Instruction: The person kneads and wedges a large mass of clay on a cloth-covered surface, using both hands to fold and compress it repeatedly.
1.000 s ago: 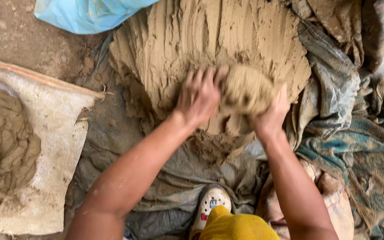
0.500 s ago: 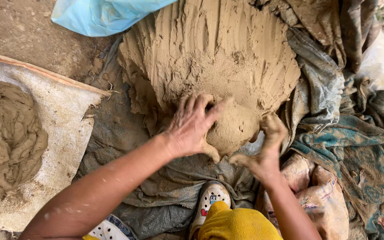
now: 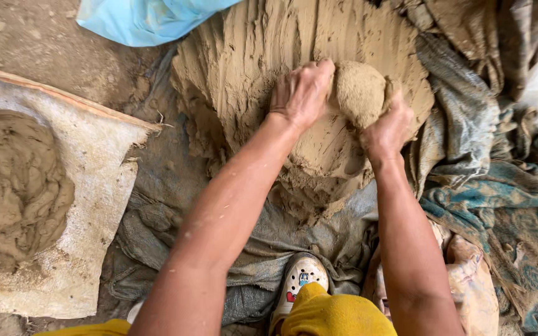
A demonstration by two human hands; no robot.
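A rounded clay lump (image 3: 359, 92) is sitting pressed between both hands on top of the big clay mound (image 3: 269, 68), near the mound's front edge, toward the person's right. Judging by what is lying about, the work is partway along: the lump is already gathered into a ball clear of the mound's face, which is showing long finger grooves, while most of the mound is standing untouched behind it. To the left of the mound, well apart from it, a second clay heap (image 3: 14, 186) is resting on a pale sack (image 3: 91, 205), so some clay is already lying there.

The left hand (image 3: 300, 93) is lying curled against the lump's left side, fingers bent over its top and together rather than spread. The right hand (image 3: 388, 124) is cupping the lump from the right and below, fingers wrapped partly around it; its fingertips are hidden behind the clay. Both hands are closed on the lump, not flat.

In front of the mound, grey cloth (image 3: 294, 230) is spreading toward a white shoe (image 3: 299, 280). Behind the mound, a blue plastic sheet (image 3: 138, 22) is lying; to its right, patterned fabric (image 3: 505, 205) is bunching up.
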